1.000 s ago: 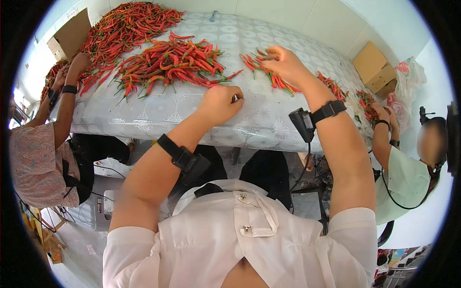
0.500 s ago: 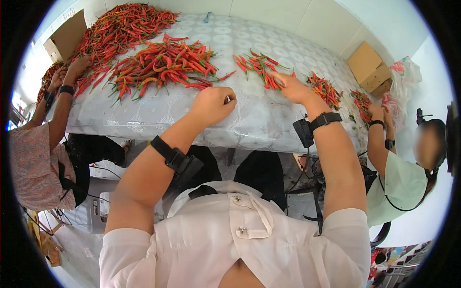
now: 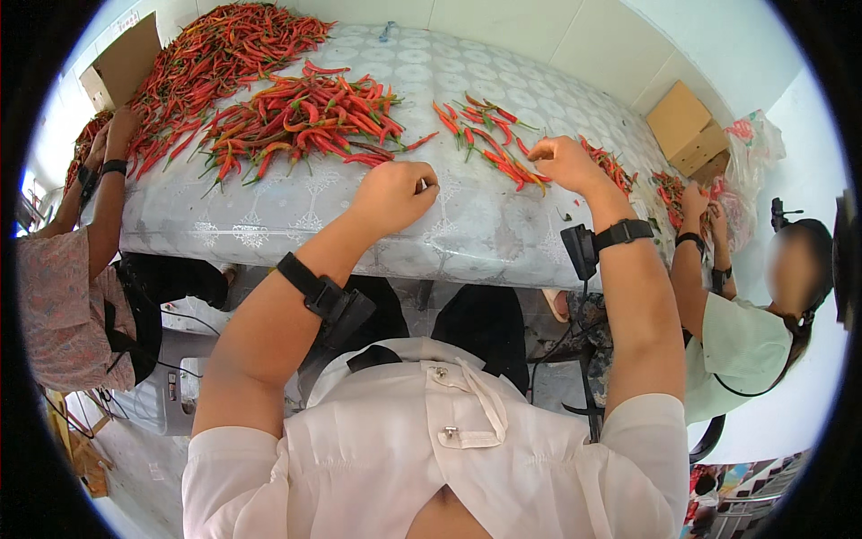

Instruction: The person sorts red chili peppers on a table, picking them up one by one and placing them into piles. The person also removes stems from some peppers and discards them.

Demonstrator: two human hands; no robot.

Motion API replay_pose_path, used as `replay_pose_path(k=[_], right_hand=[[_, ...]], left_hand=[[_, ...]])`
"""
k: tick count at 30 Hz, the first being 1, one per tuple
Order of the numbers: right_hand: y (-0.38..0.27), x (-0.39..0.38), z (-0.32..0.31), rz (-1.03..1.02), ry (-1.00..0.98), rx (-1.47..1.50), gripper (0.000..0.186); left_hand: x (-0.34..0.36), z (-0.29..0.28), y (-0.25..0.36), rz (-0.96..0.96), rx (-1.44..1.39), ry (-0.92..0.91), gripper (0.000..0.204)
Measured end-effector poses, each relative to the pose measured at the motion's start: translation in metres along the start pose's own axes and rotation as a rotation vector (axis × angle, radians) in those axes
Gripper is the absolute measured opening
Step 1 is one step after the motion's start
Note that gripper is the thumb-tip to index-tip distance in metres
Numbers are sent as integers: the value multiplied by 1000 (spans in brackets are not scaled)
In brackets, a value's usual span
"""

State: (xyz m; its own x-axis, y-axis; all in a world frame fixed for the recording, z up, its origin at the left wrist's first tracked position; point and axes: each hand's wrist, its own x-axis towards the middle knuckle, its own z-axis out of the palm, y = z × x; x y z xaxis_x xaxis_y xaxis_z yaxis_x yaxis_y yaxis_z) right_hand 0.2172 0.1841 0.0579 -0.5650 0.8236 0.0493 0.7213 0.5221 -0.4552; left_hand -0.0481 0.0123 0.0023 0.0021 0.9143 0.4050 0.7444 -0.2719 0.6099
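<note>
My left hand (image 3: 395, 196) rests on the table's near side, just in front of a large heap of red chillies (image 3: 301, 121). Its fingers are curled closed toward the thumb, and whatever is inside them is hidden. To the right, my right hand (image 3: 573, 166) hovers low with bent fingers pointing down, closed at the edge of a small scatter of chillies (image 3: 503, 162). Whether its fingertips grip one of these cannot be made out. Both wrists wear black straps with small boxes.
A bigger chilli mound (image 3: 242, 45) lies at the far left beside a cardboard flap (image 3: 126, 63); a co-worker's hands (image 3: 112, 135) work there. More chillies (image 3: 611, 166) lie right of my right hand. Another co-worker's hands (image 3: 700, 207) are near a cardboard box (image 3: 687, 126) and plastic bag (image 3: 743, 171).
My right hand has drawn to the right and its extended finger has curled in. Several chillies of the small scatter have spread and slid nearer. My left hand stays almost in place.
</note>
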Motion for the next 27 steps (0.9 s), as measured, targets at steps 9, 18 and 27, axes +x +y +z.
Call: replay_pose_path(k=[9,18,27], right_hand=[[-34,9,19,209,-115,-415,40],[-49,3,11,276,-221,-545,37],[-35,10,11,260,-328,-507,39]], left_hand=[[-1,0,-2,8,2,2,17],[-2,-1,-3,17,1,4,17],[-1,-1,-2,15,3,0,17]])
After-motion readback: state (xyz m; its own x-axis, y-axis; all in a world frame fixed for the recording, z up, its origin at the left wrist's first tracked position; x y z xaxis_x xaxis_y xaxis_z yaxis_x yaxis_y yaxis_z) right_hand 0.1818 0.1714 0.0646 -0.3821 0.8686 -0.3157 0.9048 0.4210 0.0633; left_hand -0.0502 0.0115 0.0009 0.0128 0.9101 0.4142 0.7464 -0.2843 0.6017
